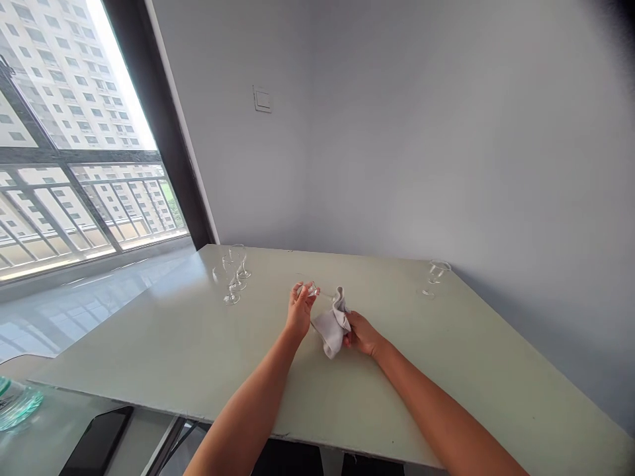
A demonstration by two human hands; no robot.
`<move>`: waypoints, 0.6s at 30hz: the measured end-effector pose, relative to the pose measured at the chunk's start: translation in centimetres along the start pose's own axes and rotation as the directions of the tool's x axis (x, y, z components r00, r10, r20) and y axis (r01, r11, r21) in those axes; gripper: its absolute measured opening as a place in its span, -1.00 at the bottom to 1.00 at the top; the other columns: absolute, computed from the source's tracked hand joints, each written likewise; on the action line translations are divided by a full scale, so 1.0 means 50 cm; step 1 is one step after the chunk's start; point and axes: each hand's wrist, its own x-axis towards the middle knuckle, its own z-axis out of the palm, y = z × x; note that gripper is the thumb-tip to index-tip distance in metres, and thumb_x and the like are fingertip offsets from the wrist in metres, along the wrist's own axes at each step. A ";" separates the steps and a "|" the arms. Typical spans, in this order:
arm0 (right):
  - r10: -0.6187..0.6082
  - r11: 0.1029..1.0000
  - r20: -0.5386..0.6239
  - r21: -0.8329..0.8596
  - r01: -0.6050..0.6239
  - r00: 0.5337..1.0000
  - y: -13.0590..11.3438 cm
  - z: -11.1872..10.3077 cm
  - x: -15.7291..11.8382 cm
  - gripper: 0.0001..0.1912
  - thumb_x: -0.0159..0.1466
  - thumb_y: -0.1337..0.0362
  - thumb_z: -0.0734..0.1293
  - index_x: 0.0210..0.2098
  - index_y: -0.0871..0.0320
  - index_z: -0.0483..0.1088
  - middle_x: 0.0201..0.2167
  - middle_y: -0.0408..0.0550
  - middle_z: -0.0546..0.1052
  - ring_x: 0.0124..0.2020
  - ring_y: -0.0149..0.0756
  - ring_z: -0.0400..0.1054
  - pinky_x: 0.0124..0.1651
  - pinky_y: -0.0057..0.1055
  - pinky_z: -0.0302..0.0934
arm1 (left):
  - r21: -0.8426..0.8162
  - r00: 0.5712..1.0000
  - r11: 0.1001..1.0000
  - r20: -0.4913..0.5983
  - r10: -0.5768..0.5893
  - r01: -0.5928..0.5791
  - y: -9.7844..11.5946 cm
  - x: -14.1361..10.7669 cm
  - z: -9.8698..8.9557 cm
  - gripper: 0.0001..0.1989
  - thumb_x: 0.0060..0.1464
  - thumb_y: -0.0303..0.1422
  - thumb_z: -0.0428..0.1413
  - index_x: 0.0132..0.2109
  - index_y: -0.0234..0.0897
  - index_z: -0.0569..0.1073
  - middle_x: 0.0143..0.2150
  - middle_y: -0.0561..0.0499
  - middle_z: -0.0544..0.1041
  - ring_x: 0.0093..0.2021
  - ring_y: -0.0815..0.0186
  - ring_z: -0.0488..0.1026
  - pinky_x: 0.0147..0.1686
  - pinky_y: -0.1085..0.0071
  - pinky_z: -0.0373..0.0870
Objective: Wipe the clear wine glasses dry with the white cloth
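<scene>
Near the middle of the pale table (198, 344), my left hand (299, 311) grips a clear stemmed glass (311, 289) by its bowl end, with the stem pointing right. A light grey cloth (331, 329) is bunched in my right hand (361, 332) and hangs down between the two hands. The cloth's upper fold is at the far end of the glass's stem; whether they touch is hard to tell. Several clear stemmed glasses (231, 277) stand grouped at the back left. One more stemmed glass (435, 274) is at the back right.
A black phone (96, 441) and a greenish glass vessel (18, 402) lie on a lower surface at the front left. Grey walls (397, 132) border the table's back and right. A large window (84, 132) is on the left.
</scene>
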 end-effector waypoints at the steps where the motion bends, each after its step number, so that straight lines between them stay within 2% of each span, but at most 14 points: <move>1: 0.007 0.999 0.005 -0.046 -0.007 1.000 -0.012 -0.004 -0.009 -0.70 0.04 0.07 0.32 -0.59 0.19 0.31 -0.78 -0.22 0.27 -0.78 -0.50 0.07 -0.71 -0.52 -0.11 | 0.008 1.000 1.000 -0.007 0.026 -0.026 0.012 0.003 -0.005 -0.65 -0.10 -0.21 0.16 -0.17 -0.17 0.24 -0.12 0.00 0.43 -0.21 0.37 0.43 -0.09 0.36 0.25; 3: -0.035 0.970 0.011 -0.239 0.037 0.999 -0.040 -0.014 -0.029 -0.74 0.01 0.11 0.36 -0.55 0.21 0.36 -0.72 -0.21 0.32 -0.72 -0.49 0.12 -0.65 -0.52 -0.07 | 0.049 0.997 0.996 -0.021 0.072 -0.071 0.035 0.006 -0.009 -0.65 -0.09 -0.24 0.16 -0.15 -0.15 0.23 -0.10 0.01 0.41 -0.22 0.38 0.43 -0.09 0.35 0.26; 4: -0.072 0.918 0.028 -0.389 0.077 0.997 -0.055 -0.018 -0.040 -0.75 -0.01 0.12 0.38 -0.51 0.20 0.39 -0.66 -0.20 0.35 -0.67 -0.48 0.16 -0.61 -0.52 -0.03 | 0.081 0.995 0.993 -0.028 0.092 -0.089 0.044 0.006 -0.009 -0.64 -0.08 -0.25 0.16 -0.13 -0.14 0.23 -0.09 0.01 0.40 -0.23 0.38 0.43 -0.10 0.34 0.27; 6: -0.125 0.706 0.098 -0.690 0.158 0.987 -0.084 -0.024 -0.059 -0.65 -0.12 0.09 0.43 -0.36 0.12 0.44 -0.47 -0.16 0.42 -0.54 -0.43 0.23 -0.50 -0.50 0.04 | 0.142 0.992 0.983 -0.041 0.123 -0.116 0.056 0.003 -0.004 -0.62 -0.09 -0.28 0.16 -0.10 -0.12 0.23 -0.06 0.00 0.38 -0.22 0.38 0.42 -0.12 0.34 0.28; 8: -0.159 0.495 0.139 -0.846 0.201 0.977 -0.108 -0.022 -0.070 -0.42 -0.19 0.05 0.46 -0.15 0.00 0.41 -0.25 -0.12 0.41 -0.47 -0.39 0.27 -0.43 -0.48 0.08 | 0.186 0.990 0.975 -0.039 0.132 -0.123 0.057 -0.005 0.004 -0.59 -0.10 -0.31 0.17 -0.08 -0.12 0.23 -0.06 -0.01 0.37 -0.20 0.36 0.41 -0.12 0.34 0.29; 10: -0.284 0.377 0.074 -0.908 0.182 0.956 -0.122 -0.012 -0.068 -0.40 -0.09 -0.02 0.39 -0.04 -0.08 0.33 -0.14 -0.09 0.36 -0.47 -0.40 0.27 -0.39 -0.44 0.09 | 0.213 0.993 0.970 -0.008 0.118 -0.114 0.048 -0.015 0.013 -0.55 -0.13 -0.33 0.19 -0.07 -0.12 0.24 -0.05 -0.02 0.37 -0.17 0.34 0.40 -0.11 0.33 0.29; 13: -0.513 0.257 -0.029 -0.959 0.121 0.858 -0.119 0.016 -0.042 -0.61 0.12 -0.04 0.23 -0.15 -0.01 0.41 -0.26 -0.05 0.40 -0.45 -0.36 0.27 -0.34 -0.40 0.07 | 0.258 0.994 0.961 0.063 0.089 -0.103 0.027 -0.033 0.026 -0.51 -0.17 -0.36 0.22 -0.05 -0.14 0.24 -0.05 -0.05 0.39 -0.10 0.28 0.38 -0.06 0.33 0.25; 14: -0.535 0.222 -0.022 -0.968 0.116 0.845 -0.112 0.026 -0.029 -0.64 0.14 -0.02 0.22 -0.20 0.02 0.44 -0.32 -0.05 0.42 -0.43 -0.33 0.28 -0.33 -0.40 0.07 | 0.281 0.992 0.954 0.094 0.080 -0.104 0.020 -0.039 0.029 -0.50 -0.17 -0.36 0.22 -0.04 -0.15 0.24 -0.05 -0.07 0.39 -0.05 0.26 0.35 -0.03 0.33 0.22; 16: -0.511 0.174 0.005 -0.979 0.109 0.860 -0.092 0.042 -0.004 -0.67 0.14 0.01 0.23 -0.23 0.05 0.44 -0.37 -0.06 0.43 -0.40 -0.32 0.29 -0.33 -0.41 0.06 | 0.334 0.985 0.935 0.158 0.069 -0.119 0.007 -0.047 0.032 -0.51 -0.13 -0.34 0.19 -0.02 -0.15 0.22 -0.03 -0.08 0.39 0.05 0.22 0.27 0.02 0.31 0.17; 18: -0.474 0.177 -0.019 -0.981 0.074 0.880 -0.074 0.046 0.017 -0.72 0.14 0.03 0.24 -0.32 0.06 0.45 -0.39 -0.08 0.44 -0.42 -0.34 0.29 -0.36 -0.44 0.05 | 0.389 0.975 0.911 0.216 0.055 -0.138 -0.004 -0.051 0.030 -0.50 -0.09 -0.32 0.16 0.02 -0.13 0.19 0.01 -0.10 0.36 0.12 0.21 0.20 0.08 0.28 0.08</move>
